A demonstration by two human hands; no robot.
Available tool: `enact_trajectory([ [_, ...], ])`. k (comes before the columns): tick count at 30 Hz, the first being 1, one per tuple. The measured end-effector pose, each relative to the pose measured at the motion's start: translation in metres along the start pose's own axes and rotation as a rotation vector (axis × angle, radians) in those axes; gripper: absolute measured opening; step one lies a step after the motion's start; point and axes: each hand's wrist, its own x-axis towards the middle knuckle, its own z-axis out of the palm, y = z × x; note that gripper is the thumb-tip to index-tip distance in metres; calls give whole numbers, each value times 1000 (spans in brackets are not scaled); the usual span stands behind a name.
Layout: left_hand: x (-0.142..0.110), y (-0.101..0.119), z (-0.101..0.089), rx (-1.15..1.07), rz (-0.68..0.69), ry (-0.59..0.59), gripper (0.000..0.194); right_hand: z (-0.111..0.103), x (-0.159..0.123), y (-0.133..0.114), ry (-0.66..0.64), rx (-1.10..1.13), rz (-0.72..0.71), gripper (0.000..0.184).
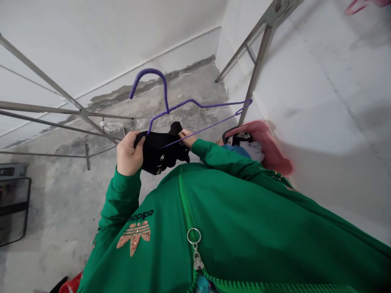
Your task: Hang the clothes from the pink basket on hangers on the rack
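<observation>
Left hand (130, 152) clenched on black garment (159, 152); right hand (186, 138) pinching its edge; purple wire hanger (166, 97) end tucked inside, pink basket (259, 126) nearby.

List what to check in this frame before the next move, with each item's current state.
Left hand gripping the black garment: ok.
Right hand pinching the garment: ok.
Purple wire hanger entering the garment, hook free and above it: ok.
Hanger's far shoulder end inside the garment: not ok, it sticks out bare past the right hand.
Hook clear of the metal rack: cannot tell, depth is unclear from this view.
</observation>
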Motion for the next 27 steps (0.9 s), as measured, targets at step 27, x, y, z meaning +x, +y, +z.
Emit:
enact_trajectory([
  [27,-29,-69,-37,540,-68,-75,22,-114,50,-25,-93,-374,-367,47],
])
